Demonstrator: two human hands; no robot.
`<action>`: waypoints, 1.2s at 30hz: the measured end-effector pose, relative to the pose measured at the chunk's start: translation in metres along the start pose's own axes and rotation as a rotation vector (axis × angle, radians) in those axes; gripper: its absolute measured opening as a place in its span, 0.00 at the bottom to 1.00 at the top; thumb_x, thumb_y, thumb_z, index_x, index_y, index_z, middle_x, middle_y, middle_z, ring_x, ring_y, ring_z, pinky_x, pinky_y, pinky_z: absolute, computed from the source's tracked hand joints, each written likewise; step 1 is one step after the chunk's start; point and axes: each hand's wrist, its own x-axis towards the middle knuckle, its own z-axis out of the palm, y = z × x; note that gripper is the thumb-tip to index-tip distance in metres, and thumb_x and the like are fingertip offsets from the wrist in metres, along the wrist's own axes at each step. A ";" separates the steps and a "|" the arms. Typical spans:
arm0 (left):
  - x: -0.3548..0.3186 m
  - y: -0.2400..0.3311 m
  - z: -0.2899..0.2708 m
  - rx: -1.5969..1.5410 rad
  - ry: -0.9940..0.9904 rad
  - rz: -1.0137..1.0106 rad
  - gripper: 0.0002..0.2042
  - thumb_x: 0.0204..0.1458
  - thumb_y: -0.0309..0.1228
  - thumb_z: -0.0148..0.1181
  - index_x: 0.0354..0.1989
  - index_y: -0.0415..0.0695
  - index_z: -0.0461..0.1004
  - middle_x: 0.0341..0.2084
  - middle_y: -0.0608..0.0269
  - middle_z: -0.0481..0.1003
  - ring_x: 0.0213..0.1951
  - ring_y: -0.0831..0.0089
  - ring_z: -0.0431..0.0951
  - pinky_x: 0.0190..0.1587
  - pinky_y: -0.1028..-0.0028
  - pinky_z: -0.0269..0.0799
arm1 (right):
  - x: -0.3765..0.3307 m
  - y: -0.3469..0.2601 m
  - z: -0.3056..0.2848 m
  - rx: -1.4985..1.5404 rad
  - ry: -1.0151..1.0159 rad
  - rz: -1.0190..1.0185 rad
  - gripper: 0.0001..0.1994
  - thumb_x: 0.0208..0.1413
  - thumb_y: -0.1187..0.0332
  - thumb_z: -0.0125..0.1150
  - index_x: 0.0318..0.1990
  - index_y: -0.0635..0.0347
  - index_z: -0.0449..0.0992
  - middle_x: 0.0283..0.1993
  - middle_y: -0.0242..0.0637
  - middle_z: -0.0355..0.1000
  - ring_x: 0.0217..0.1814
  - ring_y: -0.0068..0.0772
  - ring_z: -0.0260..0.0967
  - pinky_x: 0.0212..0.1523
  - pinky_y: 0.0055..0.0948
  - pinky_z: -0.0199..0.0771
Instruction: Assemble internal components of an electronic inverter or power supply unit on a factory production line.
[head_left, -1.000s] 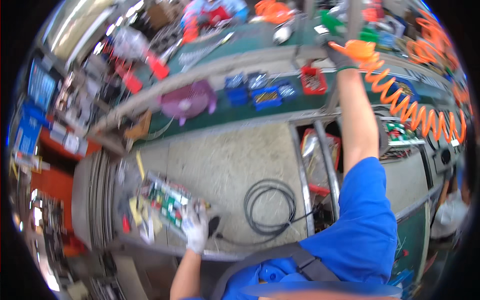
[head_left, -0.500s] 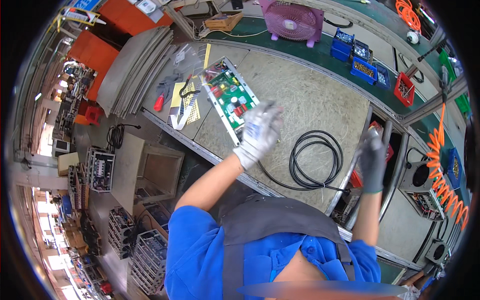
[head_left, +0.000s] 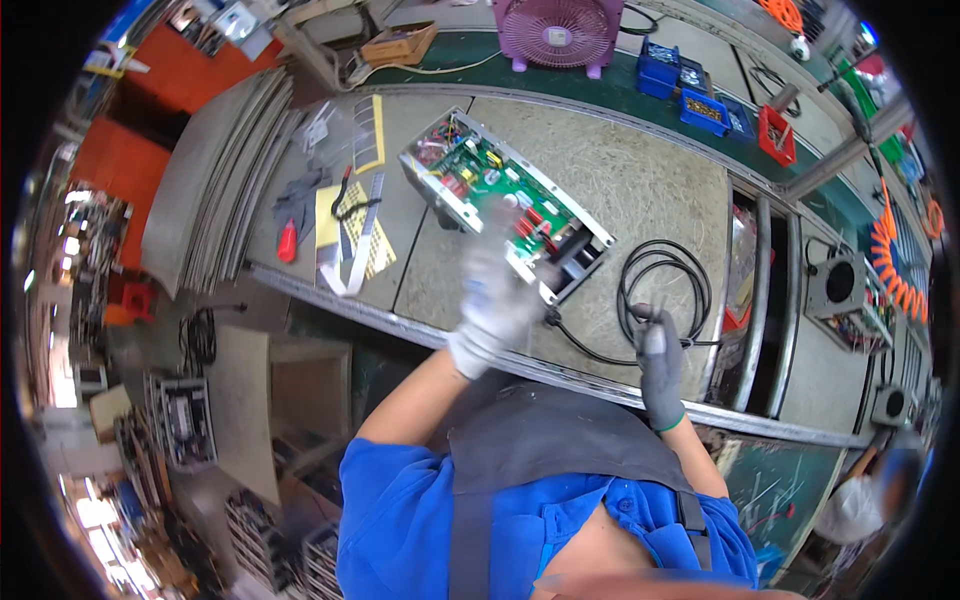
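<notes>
White-gloved left hand (head_left: pixel 497 305): my blurred fingers, spread unclear, above the open metal case with green circuit board (head_left: pixel 505 203).
Grey-gloved right hand (head_left: pixel 660 362): my fingers pinch the coiled black cable (head_left: pixel 662 283).

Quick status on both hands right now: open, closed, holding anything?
Left hand: blurred, white glove, above the open circuit board unit; grip cannot be told.
Right hand: grey glove, closed on a thin tool.

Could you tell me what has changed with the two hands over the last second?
The right hand came down from the high shelf to the bench edge by the black cable coil and now pinches something thin in its fingers. The left hand, blurred, lifted from beside the circuit board and hangs over its near end. Board, coil and pink fan lie as before.
</notes>
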 end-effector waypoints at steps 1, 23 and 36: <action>0.010 -0.038 -0.020 -0.110 0.103 -0.124 0.28 0.61 0.36 0.60 0.64 0.30 0.65 0.59 0.38 0.70 0.60 0.44 0.71 0.63 0.56 0.67 | -0.002 -0.003 0.019 0.076 0.070 0.100 0.19 0.74 0.58 0.42 0.55 0.66 0.72 0.38 0.34 0.71 0.38 0.24 0.66 0.41 0.23 0.66; -0.105 -0.315 -0.248 0.185 -0.562 -0.548 0.20 0.64 0.42 0.53 0.55 0.41 0.77 0.45 0.47 0.81 0.49 0.48 0.79 0.55 0.58 0.72 | 0.109 0.032 0.387 -0.238 -0.707 0.102 0.16 0.67 0.59 0.54 0.49 0.63 0.76 0.39 0.52 0.76 0.43 0.53 0.76 0.46 0.42 0.74; -0.092 -0.437 -0.302 0.611 -0.597 -0.345 0.25 0.51 0.40 0.65 0.58 0.45 0.75 0.60 0.52 0.72 0.59 0.51 0.71 0.62 0.50 0.62 | 0.112 0.070 0.512 -0.502 -0.394 0.290 0.16 0.65 0.60 0.54 0.52 0.59 0.77 0.40 0.52 0.79 0.41 0.54 0.79 0.45 0.44 0.77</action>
